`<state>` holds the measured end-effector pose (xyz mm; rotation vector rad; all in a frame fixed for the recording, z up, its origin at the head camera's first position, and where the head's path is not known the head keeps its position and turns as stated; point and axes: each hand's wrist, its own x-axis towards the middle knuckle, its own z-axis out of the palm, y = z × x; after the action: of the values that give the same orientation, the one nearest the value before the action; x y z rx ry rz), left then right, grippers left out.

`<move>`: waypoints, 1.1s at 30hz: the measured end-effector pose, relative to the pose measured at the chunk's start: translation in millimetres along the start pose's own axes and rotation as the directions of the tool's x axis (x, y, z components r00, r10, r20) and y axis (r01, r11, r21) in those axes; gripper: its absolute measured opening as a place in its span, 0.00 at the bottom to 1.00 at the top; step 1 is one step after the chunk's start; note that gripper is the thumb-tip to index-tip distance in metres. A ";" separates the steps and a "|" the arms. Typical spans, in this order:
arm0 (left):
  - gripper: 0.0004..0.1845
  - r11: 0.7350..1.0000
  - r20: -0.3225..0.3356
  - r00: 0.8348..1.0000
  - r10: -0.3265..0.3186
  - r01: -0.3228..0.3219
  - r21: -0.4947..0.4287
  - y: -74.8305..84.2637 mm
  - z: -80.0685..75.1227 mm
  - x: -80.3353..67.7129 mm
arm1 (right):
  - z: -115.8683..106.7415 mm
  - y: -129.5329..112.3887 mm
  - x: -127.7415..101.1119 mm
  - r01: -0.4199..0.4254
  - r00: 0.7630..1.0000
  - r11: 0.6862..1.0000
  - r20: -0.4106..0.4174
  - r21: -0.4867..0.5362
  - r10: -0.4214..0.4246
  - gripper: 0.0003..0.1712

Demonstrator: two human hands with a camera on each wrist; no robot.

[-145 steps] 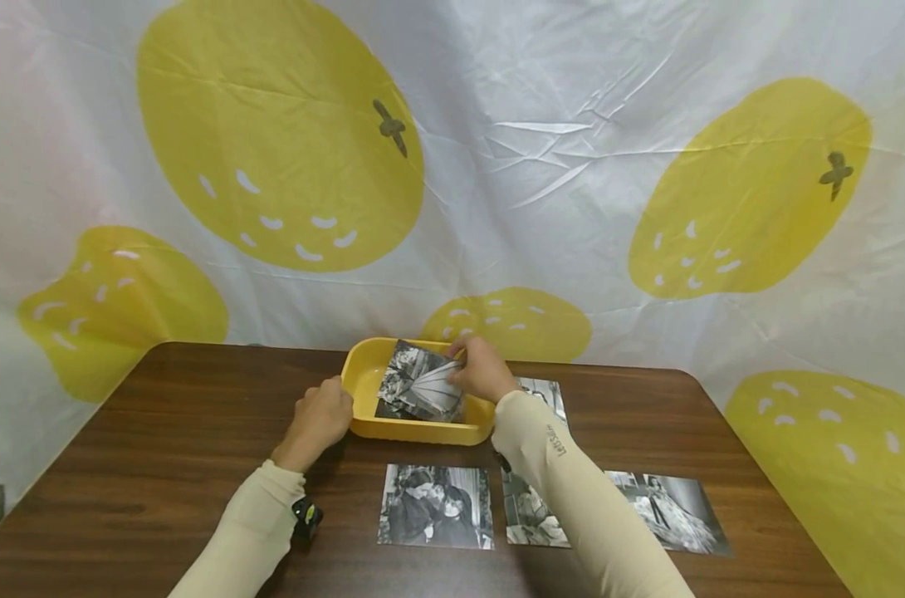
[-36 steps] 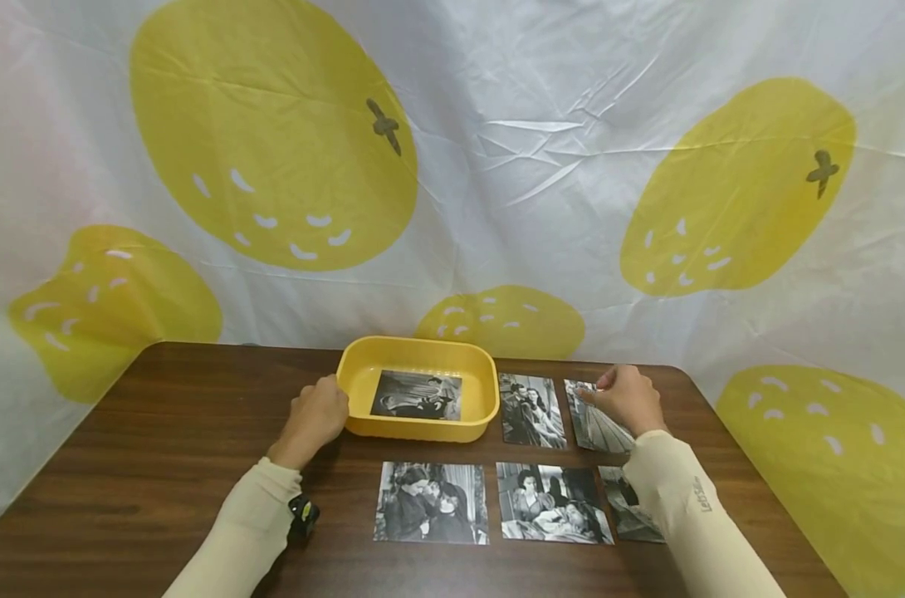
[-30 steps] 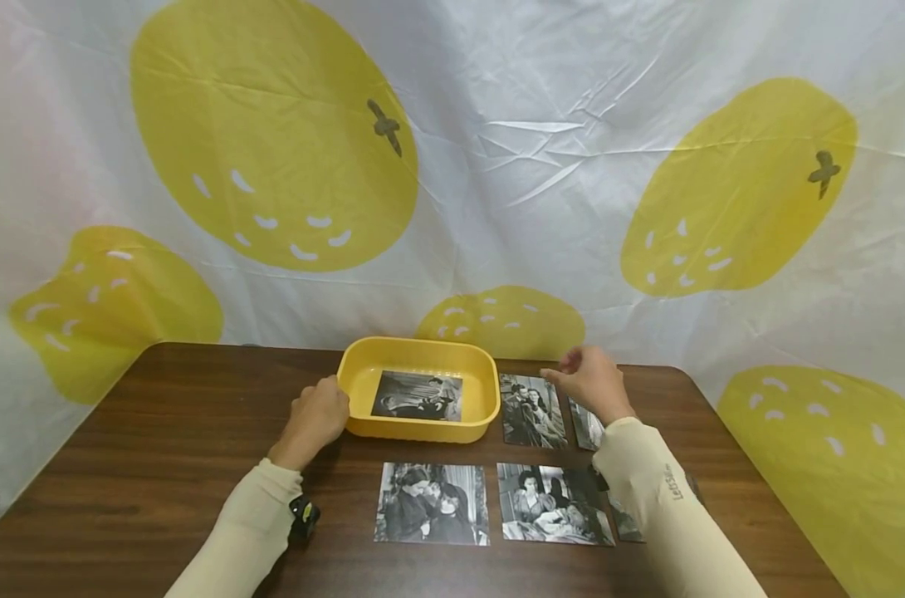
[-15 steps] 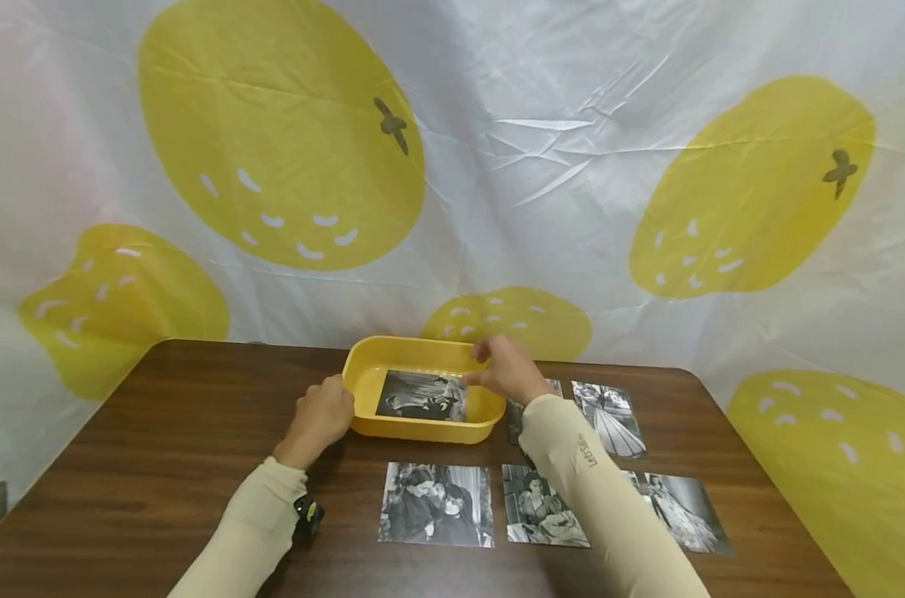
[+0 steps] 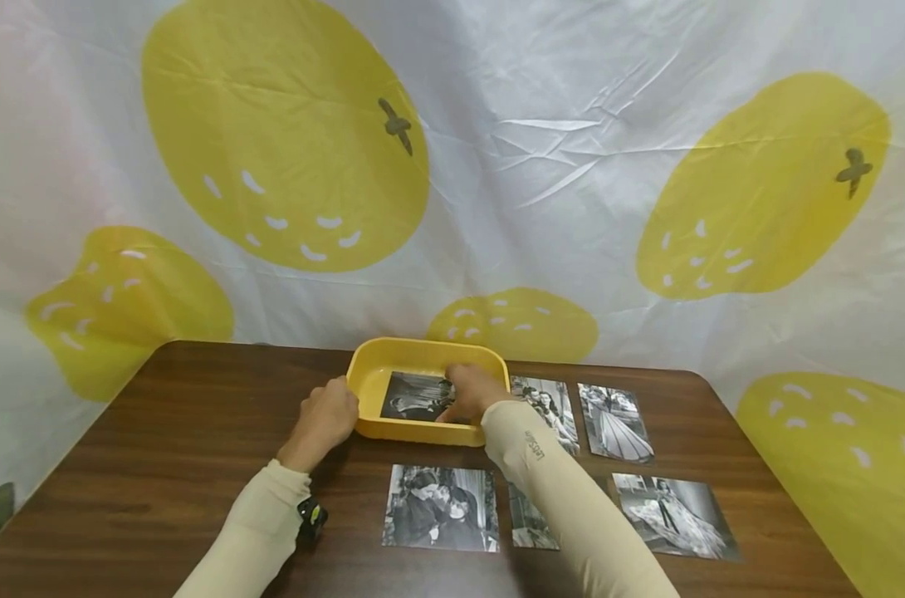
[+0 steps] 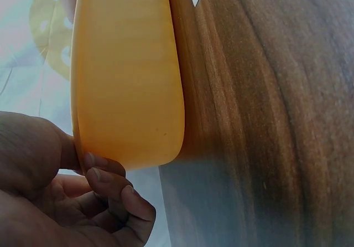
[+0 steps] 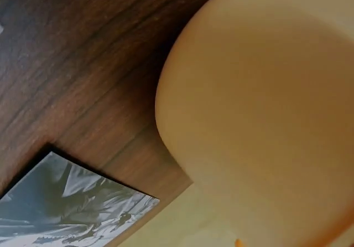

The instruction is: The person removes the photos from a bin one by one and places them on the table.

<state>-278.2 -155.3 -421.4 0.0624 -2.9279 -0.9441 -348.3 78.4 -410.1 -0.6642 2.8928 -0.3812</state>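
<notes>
A yellow tray [image 5: 423,347] stands at the back middle of the brown table [image 5: 161,440]. One black-and-white photo [image 5: 411,397] lies flat in it. My left hand [image 5: 325,415] grips the tray's left end; in the left wrist view its thumb sits on the rim and its fingers [image 6: 110,189] curl under the tray's outer wall [image 6: 127,81]. My right hand [image 5: 471,392] reaches into the tray from the right, its fingers down on the photo's right part. Its back hides the fingertips. The right wrist view shows only the tray's wall [image 7: 265,92] and a photo on the table [image 7: 66,208].
Several more black-and-white photos lie on the table: one in front of the tray [image 5: 440,508], two to its right [image 5: 545,399] [image 5: 614,411], one at the front right [image 5: 672,515], and one partly under my right forearm [image 5: 530,523]. A lemon-print cloth [image 5: 572,166] hangs behind.
My right hand laid a photo on the table at the right, then swung left back into the tray and came down on the photo there. My left hand kept its hold on the tray.
</notes>
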 end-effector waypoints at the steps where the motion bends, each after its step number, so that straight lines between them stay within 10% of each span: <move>1: 0.13 1.000 0.000 1.000 0.002 -0.002 -0.002 0.3 0.3 0.2 | 1.3 0.4 0.3 -0.002 1.000 1.000 -0.002 -0.007 0.002 0.43; 25: 0.11 1.000 -0.010 1.000 0.015 -0.015 -0.013 1.5 0.5 0.9 | -4.0 5.2 7.7 -0.018 0.981 0.999 -0.191 0.031 0.023 0.24; 33: 0.11 1.000 -0.012 1.000 0.012 -0.012 -0.021 0.9 0.6 -0.3 | -17.6 9.0 -2.5 -0.013 0.978 0.964 -0.196 0.265 0.067 0.22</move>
<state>-277.9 -154.2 -421.3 0.0493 -2.9039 -0.9701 -353.2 91.0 -395.6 -0.5500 2.9578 -0.8575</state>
